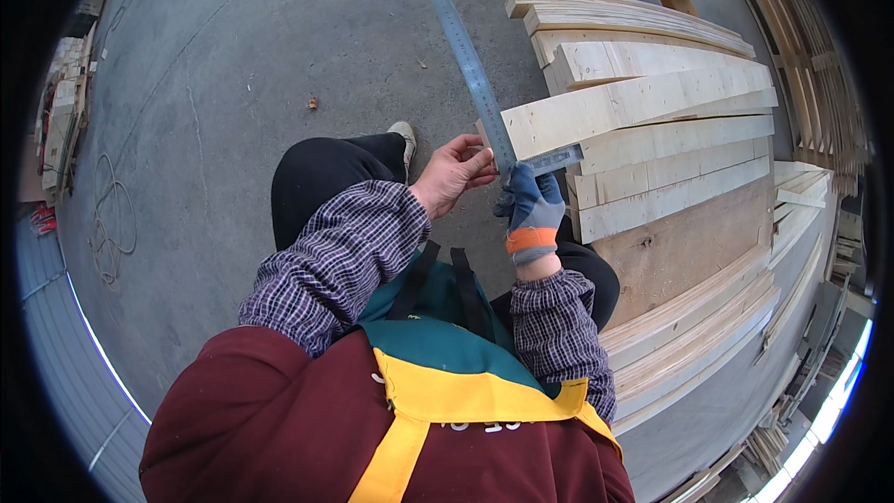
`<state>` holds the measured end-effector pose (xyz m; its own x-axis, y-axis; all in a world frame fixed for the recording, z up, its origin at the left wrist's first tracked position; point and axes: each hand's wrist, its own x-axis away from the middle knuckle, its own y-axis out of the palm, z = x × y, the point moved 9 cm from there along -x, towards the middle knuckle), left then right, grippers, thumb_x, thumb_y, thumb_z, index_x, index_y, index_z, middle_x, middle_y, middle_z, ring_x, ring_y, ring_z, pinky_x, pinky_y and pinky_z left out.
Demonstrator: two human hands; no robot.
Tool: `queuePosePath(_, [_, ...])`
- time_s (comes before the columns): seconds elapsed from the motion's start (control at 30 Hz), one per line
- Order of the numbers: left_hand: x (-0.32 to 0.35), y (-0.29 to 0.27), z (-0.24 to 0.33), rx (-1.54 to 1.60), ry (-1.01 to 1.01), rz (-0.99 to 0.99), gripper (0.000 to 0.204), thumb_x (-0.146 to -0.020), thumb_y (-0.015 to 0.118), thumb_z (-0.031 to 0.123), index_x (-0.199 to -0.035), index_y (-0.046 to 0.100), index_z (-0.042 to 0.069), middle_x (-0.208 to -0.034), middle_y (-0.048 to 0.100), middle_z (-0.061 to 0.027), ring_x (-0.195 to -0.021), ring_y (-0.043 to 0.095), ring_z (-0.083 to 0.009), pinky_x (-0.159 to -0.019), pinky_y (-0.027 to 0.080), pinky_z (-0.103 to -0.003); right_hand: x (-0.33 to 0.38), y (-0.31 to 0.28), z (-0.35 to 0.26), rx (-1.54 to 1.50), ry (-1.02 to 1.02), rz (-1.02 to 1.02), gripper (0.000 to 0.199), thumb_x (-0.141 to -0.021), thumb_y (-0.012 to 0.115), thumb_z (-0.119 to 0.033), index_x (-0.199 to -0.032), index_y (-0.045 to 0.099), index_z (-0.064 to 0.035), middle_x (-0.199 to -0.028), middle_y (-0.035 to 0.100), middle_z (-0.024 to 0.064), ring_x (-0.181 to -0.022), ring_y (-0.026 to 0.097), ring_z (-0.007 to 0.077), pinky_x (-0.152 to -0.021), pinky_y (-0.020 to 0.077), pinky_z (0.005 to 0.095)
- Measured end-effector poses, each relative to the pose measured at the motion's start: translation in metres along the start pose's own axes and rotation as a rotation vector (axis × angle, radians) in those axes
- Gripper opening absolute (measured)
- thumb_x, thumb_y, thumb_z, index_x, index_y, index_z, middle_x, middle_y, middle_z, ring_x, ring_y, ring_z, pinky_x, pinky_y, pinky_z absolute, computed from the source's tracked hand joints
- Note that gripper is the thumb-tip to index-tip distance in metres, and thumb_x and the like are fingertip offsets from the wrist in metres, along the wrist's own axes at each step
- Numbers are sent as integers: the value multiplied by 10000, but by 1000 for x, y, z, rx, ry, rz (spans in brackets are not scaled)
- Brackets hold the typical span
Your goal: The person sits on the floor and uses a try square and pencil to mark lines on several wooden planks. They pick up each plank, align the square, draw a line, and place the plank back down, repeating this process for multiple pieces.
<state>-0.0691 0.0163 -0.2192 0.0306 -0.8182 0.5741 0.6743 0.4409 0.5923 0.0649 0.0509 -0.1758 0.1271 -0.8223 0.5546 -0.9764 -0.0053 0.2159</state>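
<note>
Gripping square [473,74] near its corner: gloved right hand [534,210], fingers curled closed. Bare left hand [456,173] nearly closed, thumb and fingertips at blade's near end, beside end of board [624,101]; cannot tell whether it pinches board or square. Square's blade crosses board end, pointing away from body; short arm runs rightward along board's near edge, just beyond right hand. Board rests on stack [680,182], right of both hands.

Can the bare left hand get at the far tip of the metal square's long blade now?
Probably yes: the left hand is by the near end of the long blade, and nothing visible blocks its way over the floor.
</note>
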Motion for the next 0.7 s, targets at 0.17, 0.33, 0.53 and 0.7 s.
queuePosePath(0.17, [2,0,0,-6,-10,12,343,-924,655,196,-1204,514,55,-1034,634,-54,-925,663,-137,-804,583,-252,0,0,1,0,0,0,243,-893,673,-217,-1026,627,-19,-692,578,19,-493,530,106,-406,431,254])
queuePosePath(0.33, [3,1,0,5,-14,15,333,-927,651,188,-1204,515,63,-1034,631,-51,-924,663,-136,-803,582,-246,1,0,0,0,-10,6,232,-896,667,-212,-1024,629,-23,-690,577,16,-492,525,104,-406,431,254])
queuePosePath(0.53, [6,3,2,50,-3,6,441,-906,679,317,-1208,504,47,-1025,626,-45,-919,667,-170,-816,577,-303,0,1,0,4,-18,-15,235,-894,670,-220,-1022,629,-27,-694,579,17,-498,525,101,-406,434,255])
queuePosePath(0.7, [7,5,8,-47,3,47,422,-898,694,332,-1159,509,57,-998,626,-60,-896,668,-181,-820,558,-318,0,1,2,-7,-15,-15,244,-891,676,-231,-1019,625,-29,-726,594,25,-504,531,107,-415,447,260])
